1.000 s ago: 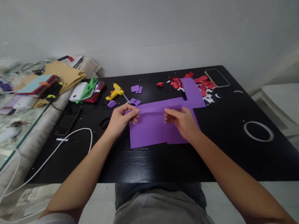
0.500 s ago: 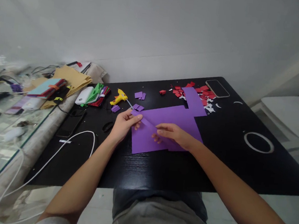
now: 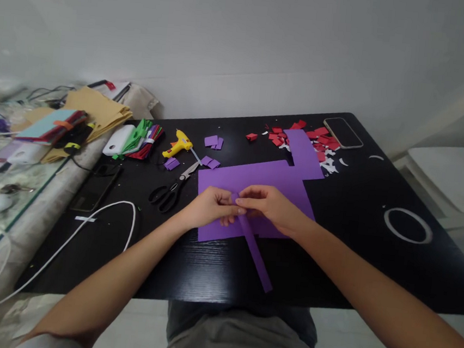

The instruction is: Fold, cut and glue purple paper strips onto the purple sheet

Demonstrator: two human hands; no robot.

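Note:
Between my two hands is a narrow purple paper strip, its long end slanting down toward the table's front edge. My left hand pinches the strip near its upper end. My right hand grips the same end with thumb and forefinger, the fingertips of both hands almost touching. Under them lies a large purple paper sheet. A smaller purple piece overlaps its upper right corner. Black-handled scissors lie left of the sheet, with small purple paper pieces near the blades.
A yellow glue gun lies at the back, left of centre. Red and white paper scraps and a phone are at the back right. A white ring lies right. A white cable crosses the left side, near another phone.
My left hand has moved right and down to meet my right hand. The strip has swung from lying across between the hands to pointing down toward me. The scissors are now uncovered.

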